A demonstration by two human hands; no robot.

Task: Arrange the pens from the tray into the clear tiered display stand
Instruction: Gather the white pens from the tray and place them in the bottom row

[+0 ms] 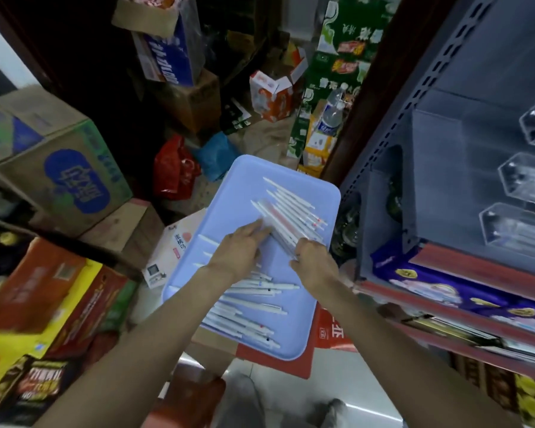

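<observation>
A pale blue tray (294,338) lies in the middle of the view, tilted, with several white pens on it. One bundle of pens (286,216) lies in its upper half, a second group of pens (250,307) in its lower half. My left hand (238,251) rests on the tray with its fingers reaching onto the near end of the upper bundle. My right hand (314,262) grips that bundle's near end from the right. The clear tiered display stand (525,183) sits on the grey shelf at the right, its compartments looking empty.
Cardboard cartons (53,168) crowd the left side, red boxes (50,291) below them. More cartons, a red bag (173,171) and a water bottle (331,118) lie on the floor behind the tray. The grey shelving unit (393,186) with stocked lower shelves stands at the right.
</observation>
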